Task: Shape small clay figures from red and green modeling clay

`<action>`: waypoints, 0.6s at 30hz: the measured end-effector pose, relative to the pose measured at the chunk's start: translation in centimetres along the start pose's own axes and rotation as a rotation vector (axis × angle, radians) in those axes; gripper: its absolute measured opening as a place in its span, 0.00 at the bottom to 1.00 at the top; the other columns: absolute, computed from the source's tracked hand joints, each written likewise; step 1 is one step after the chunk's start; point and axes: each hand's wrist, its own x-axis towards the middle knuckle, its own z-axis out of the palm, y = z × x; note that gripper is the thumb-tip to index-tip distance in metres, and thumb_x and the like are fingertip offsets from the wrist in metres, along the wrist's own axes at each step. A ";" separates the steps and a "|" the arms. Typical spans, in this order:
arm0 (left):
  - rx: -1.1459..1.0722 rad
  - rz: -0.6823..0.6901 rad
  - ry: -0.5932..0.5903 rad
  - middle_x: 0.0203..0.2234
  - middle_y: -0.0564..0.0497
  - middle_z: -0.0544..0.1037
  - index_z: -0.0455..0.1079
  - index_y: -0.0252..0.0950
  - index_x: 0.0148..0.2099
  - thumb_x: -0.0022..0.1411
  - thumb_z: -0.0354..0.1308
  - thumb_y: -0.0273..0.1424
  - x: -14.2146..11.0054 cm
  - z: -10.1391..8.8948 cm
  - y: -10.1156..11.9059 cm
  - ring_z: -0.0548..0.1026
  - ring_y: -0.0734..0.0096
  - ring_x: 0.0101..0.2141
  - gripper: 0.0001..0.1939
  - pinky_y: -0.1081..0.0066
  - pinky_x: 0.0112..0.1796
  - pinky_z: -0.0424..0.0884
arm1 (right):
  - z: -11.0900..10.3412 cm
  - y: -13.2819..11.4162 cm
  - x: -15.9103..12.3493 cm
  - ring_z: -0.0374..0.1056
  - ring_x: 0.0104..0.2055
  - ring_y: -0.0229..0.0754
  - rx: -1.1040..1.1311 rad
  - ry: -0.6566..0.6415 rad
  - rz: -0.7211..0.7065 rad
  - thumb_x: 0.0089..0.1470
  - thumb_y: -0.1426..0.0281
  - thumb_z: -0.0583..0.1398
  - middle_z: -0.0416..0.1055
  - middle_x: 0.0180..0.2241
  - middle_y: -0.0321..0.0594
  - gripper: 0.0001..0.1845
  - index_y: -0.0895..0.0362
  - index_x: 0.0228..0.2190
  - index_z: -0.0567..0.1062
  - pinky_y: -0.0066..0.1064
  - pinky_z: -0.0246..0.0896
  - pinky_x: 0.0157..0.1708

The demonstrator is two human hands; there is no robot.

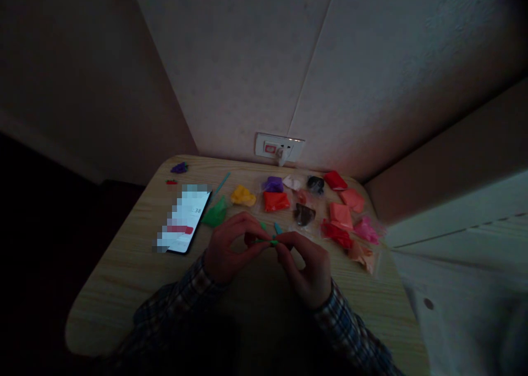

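Between my two hands, over the middle of the wooden table, is a small piece of green modelling clay (274,243). My left hand (233,246) pinches it from the left with thumb and forefinger. From the other side, the fingertips of my right hand (307,263) close on the same piece. Just beyond the fingers lie another bit of green clay (263,225) and a blue-green tool (278,229), both partly hidden. A lump of green clay in a bag (215,213) rests near my left knuckles.
A lit phone (185,222) lies at the left. Several bags of clay, including yellow (243,196), orange-red (276,201) and black (315,184), spread over the back and right. A thin blue stick (223,183) and a purple grape-like figure (179,168) sit behind. A wall socket (279,146) holds a plug.
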 end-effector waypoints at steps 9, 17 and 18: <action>0.029 -0.027 -0.003 0.24 0.53 0.71 0.71 0.33 0.32 0.53 0.62 0.27 0.2 -0.2 0.3 0.67 0.79 0.22 0.04 0.77 0.25 0.67 | -0.2 -0.2 0.1 0.65 0.22 0.37 0.009 0.029 0.007 0.56 0.71 0.53 0.68 0.19 0.35 0.09 0.59 0.28 0.71 0.26 0.60 0.22; -0.009 0.015 0.028 0.22 0.52 0.71 0.72 0.33 0.30 0.54 0.62 0.27 0.1 -0.2 0.1 0.68 0.77 0.23 0.03 0.77 0.24 0.67 | -0.1 -0.1 0.1 0.66 0.22 0.37 0.001 0.042 0.010 0.56 0.71 0.53 0.69 0.19 0.36 0.09 0.58 0.28 0.72 0.26 0.60 0.22; -0.009 0.018 0.028 0.22 0.52 0.71 0.72 0.33 0.31 0.54 0.62 0.27 0.1 -0.2 0.1 0.68 0.77 0.23 0.02 0.77 0.24 0.67 | -0.1 0.0 0.1 0.66 0.22 0.37 0.001 0.041 0.007 0.56 0.71 0.53 0.69 0.19 0.36 0.08 0.58 0.29 0.72 0.26 0.60 0.22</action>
